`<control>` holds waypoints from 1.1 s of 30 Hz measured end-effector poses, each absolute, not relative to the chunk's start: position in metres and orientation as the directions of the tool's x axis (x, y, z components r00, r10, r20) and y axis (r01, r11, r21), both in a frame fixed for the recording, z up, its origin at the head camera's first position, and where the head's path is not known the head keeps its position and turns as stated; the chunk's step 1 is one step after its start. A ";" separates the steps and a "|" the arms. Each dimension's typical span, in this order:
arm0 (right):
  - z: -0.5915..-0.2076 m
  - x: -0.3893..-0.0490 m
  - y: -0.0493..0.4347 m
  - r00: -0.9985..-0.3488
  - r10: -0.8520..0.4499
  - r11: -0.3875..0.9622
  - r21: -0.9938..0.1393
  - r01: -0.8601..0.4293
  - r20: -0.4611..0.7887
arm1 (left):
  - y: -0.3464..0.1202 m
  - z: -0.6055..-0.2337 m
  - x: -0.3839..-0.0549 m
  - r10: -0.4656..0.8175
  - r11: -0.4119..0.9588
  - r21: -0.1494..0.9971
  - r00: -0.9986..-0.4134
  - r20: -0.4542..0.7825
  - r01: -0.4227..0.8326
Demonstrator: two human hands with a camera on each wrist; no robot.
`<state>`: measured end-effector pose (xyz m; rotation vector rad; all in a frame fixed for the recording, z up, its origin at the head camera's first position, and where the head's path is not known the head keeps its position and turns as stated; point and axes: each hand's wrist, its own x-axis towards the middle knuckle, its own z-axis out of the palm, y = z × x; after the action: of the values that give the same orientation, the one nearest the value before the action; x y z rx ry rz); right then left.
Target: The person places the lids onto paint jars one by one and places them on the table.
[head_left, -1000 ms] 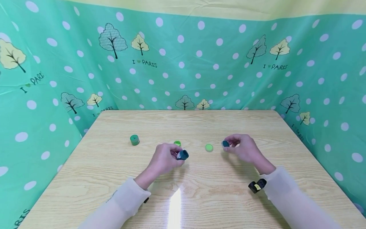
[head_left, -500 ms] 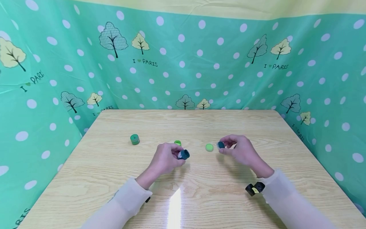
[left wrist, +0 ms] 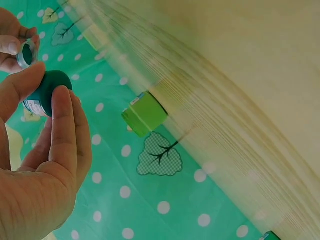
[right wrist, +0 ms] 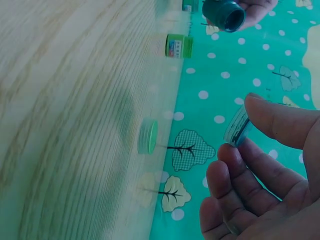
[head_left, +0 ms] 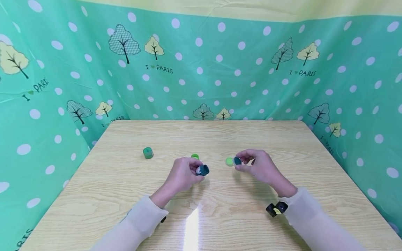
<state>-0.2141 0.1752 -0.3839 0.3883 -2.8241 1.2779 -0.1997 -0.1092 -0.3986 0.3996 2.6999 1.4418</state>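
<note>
Angled inward, our left hand (head_left: 183, 174) grips a tilted, cylindrical dark-teal jar (head_left: 202, 170); our right hand (head_left: 260, 165) pinches a round, dark, clear-rimmed lid (head_left: 237, 161).

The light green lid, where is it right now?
In the head view, the light green lid lies on the wooden table, slightly right of centre, just left of the dark teal lid that the right hand pinches.

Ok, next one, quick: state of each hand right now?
Left hand: closed, holding the uncapped dark teal jar.
Right hand: closed, pinching a small round lid.
</note>
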 end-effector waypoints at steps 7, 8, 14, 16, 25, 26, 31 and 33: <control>-0.382 -0.211 0.169 -0.964 -0.235 0.624 -0.742 -0.245 0.121 | -0.107 -0.398 -0.200 0.262 0.525 0.827 -0.963 0.067 0.200; -0.381 -0.211 0.168 -0.965 -0.236 0.623 -0.744 -0.243 0.118 | -0.107 -0.398 -0.200 0.262 0.526 0.827 -0.963 0.064 0.198; -0.382 -0.208 0.162 -0.966 -0.240 0.610 -0.760 -0.226 0.095 | -0.105 -0.399 -0.200 0.270 0.519 0.833 -0.961 0.055 0.193; -0.383 -0.208 0.161 -0.965 -0.245 0.606 -0.763 -0.227 0.093 | -0.105 -0.400 -0.200 0.273 0.515 0.835 -0.960 0.055 0.194; -0.384 -0.205 0.155 -0.954 -0.277 0.587 -0.767 -0.260 0.112 | -0.103 -0.402 -0.199 0.277 0.519 0.831 -0.959 0.060 0.202; -0.384 -0.205 0.154 -0.955 -0.276 0.586 -0.768 -0.259 0.110 | -0.103 -0.402 -0.199 0.276 0.522 0.828 -0.959 0.062 0.203; -0.383 -0.203 0.152 -0.946 -0.298 0.576 -0.767 -0.283 0.125 | -0.102 -0.401 -0.199 0.279 0.529 0.823 -0.958 0.063 0.208; -0.383 -0.203 0.150 -0.944 -0.305 0.570 -0.770 -0.288 0.128 | -0.102 -0.401 -0.199 0.282 0.529 0.822 -0.957 0.064 0.210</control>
<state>-0.2028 0.1503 -0.3832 0.5289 -2.7998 1.3672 -0.1989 -0.1023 -0.4013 0.4320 2.6788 1.4244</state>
